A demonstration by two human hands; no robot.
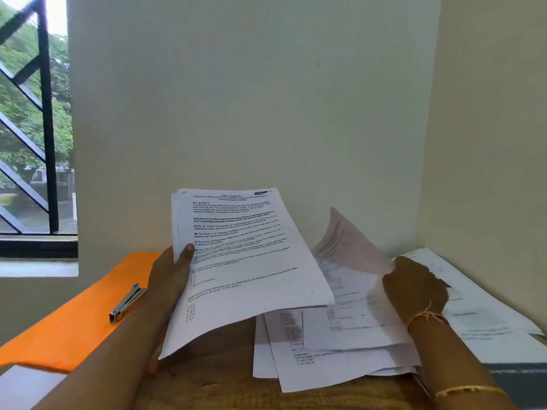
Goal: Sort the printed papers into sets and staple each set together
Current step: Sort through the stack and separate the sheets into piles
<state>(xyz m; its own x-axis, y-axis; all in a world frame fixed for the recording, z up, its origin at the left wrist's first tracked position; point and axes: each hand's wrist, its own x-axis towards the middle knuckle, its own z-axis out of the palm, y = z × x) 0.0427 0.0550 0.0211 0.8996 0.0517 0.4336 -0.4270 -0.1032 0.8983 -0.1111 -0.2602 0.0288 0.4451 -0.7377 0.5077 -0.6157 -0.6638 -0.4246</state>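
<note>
Printed papers (251,261) are held as one gathered set in the left hand (168,279). Its thumb (188,249) presses on the top page, and the other fingers go under the set, where they cannot be seen. To the right of these fingers, the right hand (414,288) seems to pinch a lifted sheet (349,247) at its edge, though blur makes this grasp less sure. Below that sheet lies the loose pile (325,356), fanned and untidy. I judge the step to be sorting: read the heading of the lifted sheet, compare it with the top page, then lay it on the set with corners matching. Taking one sheet at a time is safer, because thin pages cling together. A stapler (127,304) lies left of the left fingers, on an orange folder (74,321).
</note>
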